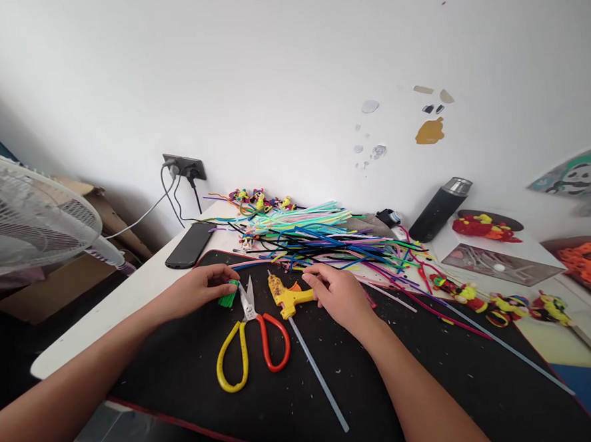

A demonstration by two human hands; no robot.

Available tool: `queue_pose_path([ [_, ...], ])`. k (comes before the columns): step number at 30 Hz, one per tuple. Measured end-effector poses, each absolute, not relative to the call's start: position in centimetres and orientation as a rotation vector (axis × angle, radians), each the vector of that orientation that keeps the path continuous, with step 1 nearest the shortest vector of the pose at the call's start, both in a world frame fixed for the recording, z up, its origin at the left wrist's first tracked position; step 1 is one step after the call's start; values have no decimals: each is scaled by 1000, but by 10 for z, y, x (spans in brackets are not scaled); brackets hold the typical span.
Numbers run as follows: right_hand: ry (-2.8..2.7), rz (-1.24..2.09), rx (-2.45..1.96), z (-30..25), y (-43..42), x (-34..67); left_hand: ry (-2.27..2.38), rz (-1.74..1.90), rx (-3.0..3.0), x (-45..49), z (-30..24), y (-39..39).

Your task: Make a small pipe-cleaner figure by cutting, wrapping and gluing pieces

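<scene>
My left hand [199, 290] is closed, with thumb and fingertips on a small green fuzzy piece [227, 296], perhaps cut pipe cleaner, over the black mat [184, 361]. Just right of it lie scissors [249, 310] with one yellow and one red handle, their blades apart and pointing away from me. My right hand [337, 295] has its fingers around the end of the handle of a yellow glue gun [283, 296]. A long translucent glue stick [317, 373] sticks out of the gun's back toward me.
A big pile of coloured pipe cleaners [311, 233] spreads behind the mat. Around it are a phone [191, 245], a black thermos [439, 209], fuzzy figures [506, 307] and another glue stick [518, 351]. A fan [29, 210] stands left, near a wall socket [185, 166] with cables.
</scene>
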State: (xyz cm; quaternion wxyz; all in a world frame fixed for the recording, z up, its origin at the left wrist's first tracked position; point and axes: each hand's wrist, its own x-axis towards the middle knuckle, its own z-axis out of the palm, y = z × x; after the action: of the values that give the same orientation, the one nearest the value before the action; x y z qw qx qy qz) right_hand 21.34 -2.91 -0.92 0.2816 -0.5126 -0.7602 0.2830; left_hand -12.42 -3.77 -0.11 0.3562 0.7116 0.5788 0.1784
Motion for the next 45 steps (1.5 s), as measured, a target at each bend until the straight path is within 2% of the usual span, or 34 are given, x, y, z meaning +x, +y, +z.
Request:
queue_pose_path([
  [16, -2103, 717, -1401, -1, -31, 212, 1668, 573, 1813, -138, -3, -30],
  [26, -2139, 674, -1409, -1, -32, 211, 1771, 293, 1964, -118, 2, -67],
  [39, -2240, 524, -1416, 0, -34, 209, 1864, 192, 2071, -114, -7, -63],
  [45, -2228, 543, -1401, 1, -35, 208, 1904, 309, 2105, -119, -12, -60],
])
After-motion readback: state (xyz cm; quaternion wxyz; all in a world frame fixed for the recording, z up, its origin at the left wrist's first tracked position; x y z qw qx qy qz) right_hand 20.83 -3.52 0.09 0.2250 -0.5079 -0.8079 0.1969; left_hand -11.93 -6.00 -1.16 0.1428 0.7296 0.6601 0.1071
